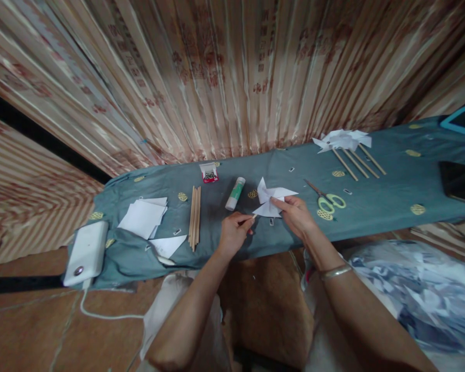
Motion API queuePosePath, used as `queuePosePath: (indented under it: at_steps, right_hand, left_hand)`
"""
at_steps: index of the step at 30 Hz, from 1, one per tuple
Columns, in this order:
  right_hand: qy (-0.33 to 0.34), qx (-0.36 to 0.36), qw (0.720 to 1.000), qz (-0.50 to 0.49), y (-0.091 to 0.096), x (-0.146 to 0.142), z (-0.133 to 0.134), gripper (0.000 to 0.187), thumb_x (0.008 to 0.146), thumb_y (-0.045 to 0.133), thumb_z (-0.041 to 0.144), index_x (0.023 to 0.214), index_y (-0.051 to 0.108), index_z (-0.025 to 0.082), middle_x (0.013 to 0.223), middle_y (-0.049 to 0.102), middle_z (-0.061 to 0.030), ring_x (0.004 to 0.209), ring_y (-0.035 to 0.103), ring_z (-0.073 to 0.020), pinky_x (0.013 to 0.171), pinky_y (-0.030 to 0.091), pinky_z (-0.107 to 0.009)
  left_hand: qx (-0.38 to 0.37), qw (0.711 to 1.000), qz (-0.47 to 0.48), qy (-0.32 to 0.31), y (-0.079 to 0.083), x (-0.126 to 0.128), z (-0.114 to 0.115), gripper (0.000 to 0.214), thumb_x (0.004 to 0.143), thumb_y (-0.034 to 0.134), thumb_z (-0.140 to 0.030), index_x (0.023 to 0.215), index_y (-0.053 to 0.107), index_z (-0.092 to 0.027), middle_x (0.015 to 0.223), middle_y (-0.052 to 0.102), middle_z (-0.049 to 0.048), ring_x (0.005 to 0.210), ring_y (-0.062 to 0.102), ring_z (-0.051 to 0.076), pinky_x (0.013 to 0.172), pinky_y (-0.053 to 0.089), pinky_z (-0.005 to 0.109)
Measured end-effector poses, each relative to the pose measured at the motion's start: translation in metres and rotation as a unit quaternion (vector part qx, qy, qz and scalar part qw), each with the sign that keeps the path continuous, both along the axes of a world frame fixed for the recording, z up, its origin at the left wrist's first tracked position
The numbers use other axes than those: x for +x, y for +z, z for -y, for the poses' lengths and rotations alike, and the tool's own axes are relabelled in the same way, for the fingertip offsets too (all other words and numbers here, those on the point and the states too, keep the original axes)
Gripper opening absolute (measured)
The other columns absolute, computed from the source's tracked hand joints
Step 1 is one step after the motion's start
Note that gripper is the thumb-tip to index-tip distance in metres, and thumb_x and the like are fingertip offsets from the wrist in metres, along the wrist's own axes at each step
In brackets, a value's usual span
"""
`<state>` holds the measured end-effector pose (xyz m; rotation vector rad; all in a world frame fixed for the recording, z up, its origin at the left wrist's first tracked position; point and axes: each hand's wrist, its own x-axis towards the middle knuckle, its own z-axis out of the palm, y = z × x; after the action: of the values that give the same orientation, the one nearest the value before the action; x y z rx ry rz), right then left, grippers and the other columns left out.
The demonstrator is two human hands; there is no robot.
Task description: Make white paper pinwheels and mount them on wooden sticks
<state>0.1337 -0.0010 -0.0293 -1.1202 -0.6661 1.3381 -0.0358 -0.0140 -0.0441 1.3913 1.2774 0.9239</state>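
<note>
A white paper pinwheel (pixel 269 207) with folded blades is held low over the cloth. My right hand (pixel 296 216) grips it from the right, thumb pressed near its middle. My left hand (pixel 235 233) is closed at its lower left, pinching a thin wooden stick (pixel 253 217) of which only a short pale end shows. Left of the pinwheel lies a glue stick (pixel 235 194) with a green label. Green-handled scissors (pixel 327 199) lie to the right of my right hand. Several bare wooden sticks (pixel 195 219) sit in a bundle beyond my left hand.
A small red box of metal pins (pixel 209 174) stands open at the back. White paper sheets (pixel 144 217) and a white device with a cable (pixel 87 252) lie left. Finished pinwheels (pixel 343 140) lie back right, near a dark phone (pixel 461 181). A plastic bag (pixel 422 289) holds paper pieces.
</note>
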Motion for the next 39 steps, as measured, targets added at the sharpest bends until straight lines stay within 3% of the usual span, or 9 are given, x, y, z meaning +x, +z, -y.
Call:
queuePosePath:
  at_steps: [6,16,27,34,39]
  right_hand:
    - [0.011,0.009,1.000,-0.012,0.007,-0.004,0.002,0.036,0.045,0.089,0.040,0.069,0.072,0.021,0.069,0.074,0.0004,0.067,0.067,-0.0165,0.071,0.051,-0.029]
    - [0.000,-0.008,1.000,-0.024,0.004,0.000,0.001,0.034,0.050,0.087,0.034,0.077,0.073,0.019,0.072,0.075,-0.0009,0.066,0.067,-0.0176,0.070,0.050,-0.030]
    - [-0.010,-0.026,0.999,-0.037,0.010,0.001,0.002,0.036,0.044,0.089,0.032,0.074,0.075,0.018,0.069,0.075,-0.0006,0.057,0.065,-0.0143,0.061,0.051,-0.026]
    - [0.006,-0.021,0.997,-0.071,0.011,0.003,0.003,0.033,0.049,0.088,0.032,0.075,0.074,0.018,0.068,0.075,-0.0019,0.060,0.068,-0.0170,0.064,0.055,-0.029]
    - [0.009,-0.021,0.995,-0.093,0.012,0.003,0.004,0.030,0.052,0.087,0.028,0.076,0.073,0.017,0.070,0.075,-0.0028,0.064,0.070,-0.0184,0.068,0.057,-0.029]
  left_hand:
    - [-0.023,0.997,0.071,0.014,0.006,0.005,0.000,0.010,0.072,0.066,-0.019,0.075,0.074,-0.014,0.061,0.059,-0.0012,0.044,0.053,0.007,0.040,0.039,0.018]
    - [-0.015,0.997,0.075,0.015,0.004,0.006,0.000,0.011,0.071,0.070,-0.024,0.075,0.075,-0.015,0.064,0.062,0.0005,0.044,0.054,0.007,0.040,0.039,0.018]
    - [-0.037,0.995,0.092,0.015,0.006,0.008,0.001,0.011,0.070,0.069,-0.020,0.075,0.074,-0.012,0.061,0.058,-0.0017,0.042,0.053,0.007,0.037,0.038,0.018]
    - [-0.047,0.994,0.091,-0.034,0.008,0.008,0.002,0.020,0.078,0.063,-0.028,0.072,0.073,-0.012,0.050,0.052,-0.0043,0.037,0.043,0.004,0.039,0.035,0.018]
    - [-0.033,0.994,0.103,-0.009,0.007,0.012,0.001,0.011,0.072,0.067,-0.022,0.074,0.075,-0.014,0.059,0.058,-0.0019,0.045,0.052,0.006,0.047,0.042,0.019]
